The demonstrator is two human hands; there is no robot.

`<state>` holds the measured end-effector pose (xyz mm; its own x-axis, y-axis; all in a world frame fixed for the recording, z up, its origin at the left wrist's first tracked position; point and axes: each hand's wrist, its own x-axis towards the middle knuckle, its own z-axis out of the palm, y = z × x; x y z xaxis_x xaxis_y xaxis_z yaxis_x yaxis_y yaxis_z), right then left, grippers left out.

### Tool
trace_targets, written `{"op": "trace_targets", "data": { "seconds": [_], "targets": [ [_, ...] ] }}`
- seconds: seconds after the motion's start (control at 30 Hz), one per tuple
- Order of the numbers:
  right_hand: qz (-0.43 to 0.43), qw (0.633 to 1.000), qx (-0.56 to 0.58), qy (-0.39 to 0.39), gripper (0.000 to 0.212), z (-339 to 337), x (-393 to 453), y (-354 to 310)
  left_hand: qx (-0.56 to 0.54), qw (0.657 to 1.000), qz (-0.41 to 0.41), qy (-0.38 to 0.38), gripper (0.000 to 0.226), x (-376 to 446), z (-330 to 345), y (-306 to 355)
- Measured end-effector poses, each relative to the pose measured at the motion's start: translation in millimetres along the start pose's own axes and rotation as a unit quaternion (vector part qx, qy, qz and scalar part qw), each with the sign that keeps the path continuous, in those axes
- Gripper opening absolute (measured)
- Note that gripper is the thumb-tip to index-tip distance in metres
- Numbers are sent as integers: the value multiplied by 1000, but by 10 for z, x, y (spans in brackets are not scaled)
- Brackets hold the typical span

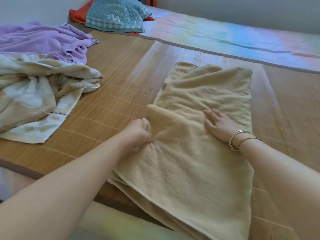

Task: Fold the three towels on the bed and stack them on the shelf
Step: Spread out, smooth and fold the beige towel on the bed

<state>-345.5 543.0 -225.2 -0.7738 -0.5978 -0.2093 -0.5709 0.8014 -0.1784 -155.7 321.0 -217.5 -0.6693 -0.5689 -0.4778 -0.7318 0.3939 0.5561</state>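
A tan towel (199,161) lies lengthwise on the bamboo mat (121,75) of the bed, its near end hanging over the bed's edge. My left hand (138,134) grips a bunched fold at the towel's left edge, lifted a little off the mat. My right hand (220,123), bracelets on the wrist, presses flat on the towel's middle with straight fingers. A crumpled cream and white towel (39,97) lies at the left. Behind it sits a crumpled lilac towel (45,40).
A teal quilted pillow (116,14) over red cloth (78,14) lies at the head of the bed by the wall. A pastel sheet (242,35) covers the far right side. The mat's dark border (20,168) marks the near edge. No shelf is in view.
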Motion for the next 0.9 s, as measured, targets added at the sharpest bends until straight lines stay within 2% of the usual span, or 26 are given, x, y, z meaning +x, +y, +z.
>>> {"op": "trace_targets", "data": {
  "seconds": [0.1, 0.23, 0.3, 0.37, 0.4, 0.43, 0.53, 0.6, 0.63, 0.73, 0.8, 0.83, 0.9],
  "targets": [
    [40, 998, -40, 12, 54, -26, -45, 175, 93, 993, 42, 63, 35, 87, -88, 241],
    [116, 990, -78, 12, 58, -64, -377, 280, 200, 966, 68, 147, 29, 91, -244, 550],
    [125, 986, -111, 15, 59, -88, -622, 158, 257, 937, 87, 218, 34, 72, -253, 666],
    [105, 988, -115, 6, 55, -117, -855, -27, 337, 887, 115, 294, 47, 19, -194, 723],
    [90, 991, -99, -5, 52, -128, -954, -115, 351, 872, 126, 317, 55, -31, -140, 732],
    [75, 995, -65, -18, 48, -135, -1062, -197, 344, 872, 131, 323, 61, -86, -67, 726],
    [41, 991, 104, -79, 42, -145, -1455, -412, 265, 923, 113, 253, 64, -366, 221, 686],
    [24, 980, 165, -104, 35, -129, -1639, -513, 219, 952, 103, 189, 56, -594, 413, 620],
    [14, 981, 172, -93, 33, -106, -1699, -532, 205, 960, 97, 161, 55, -703, 494, 553],
    [-12, 991, 128, 40, 26, 12, -1680, -441, 172, 979, 40, 103, 70, -824, 639, 231],
    [-31, 989, 79, 119, 29, 105, -1663, -307, 148, 985, 10, 90, 81, -813, 675, 14],
    [-30, 990, 55, 127, 34, 137, -1666, -228, 154, 983, 13, 94, 83, -797, 693, -71],
    [3, 997, 20, 68, 49, 181, -1687, -27, 174, 978, 36, 110, 86, -781, 742, -170]
  ]
}}
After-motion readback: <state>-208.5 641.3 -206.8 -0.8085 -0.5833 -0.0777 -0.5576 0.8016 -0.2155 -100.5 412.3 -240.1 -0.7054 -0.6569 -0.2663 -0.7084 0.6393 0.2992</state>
